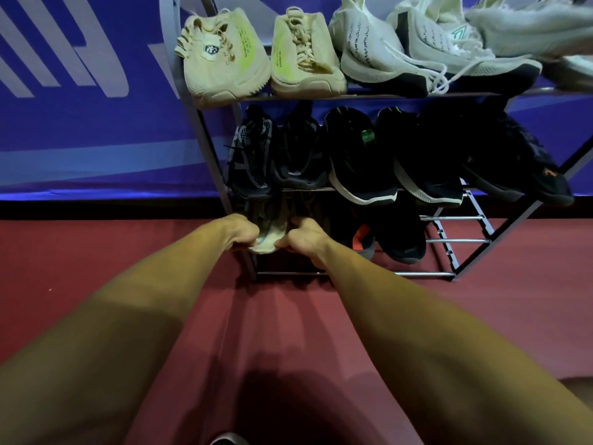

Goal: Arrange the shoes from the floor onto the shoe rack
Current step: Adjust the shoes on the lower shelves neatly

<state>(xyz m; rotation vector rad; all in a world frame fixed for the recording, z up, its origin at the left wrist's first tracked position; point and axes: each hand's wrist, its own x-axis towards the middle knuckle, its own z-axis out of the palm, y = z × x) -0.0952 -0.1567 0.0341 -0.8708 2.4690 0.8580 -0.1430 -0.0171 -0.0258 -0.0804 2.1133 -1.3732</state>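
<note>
The left hand (239, 232) and right hand (305, 237) pinch the beige shoe (268, 244) at the left end of the rack's lowest tier, where room is tight. Just left of the grip stands the rack's side post (251, 264), close by the left hand. Just above the grip runs the middle-tier rail (305, 189), with dark shoes (298, 155) overhanging it. Just right of the grip, a black shoe with an orange patch (362, 240) sits beside the right hand, with a second black shoe (401, 239) beyond it. Farther right, bare rails (455, 240) lie open. Below the grip runs the front bar (353, 273). Back from the grip, toward the person, the red floor (272, 316) is open around both arms
</note>
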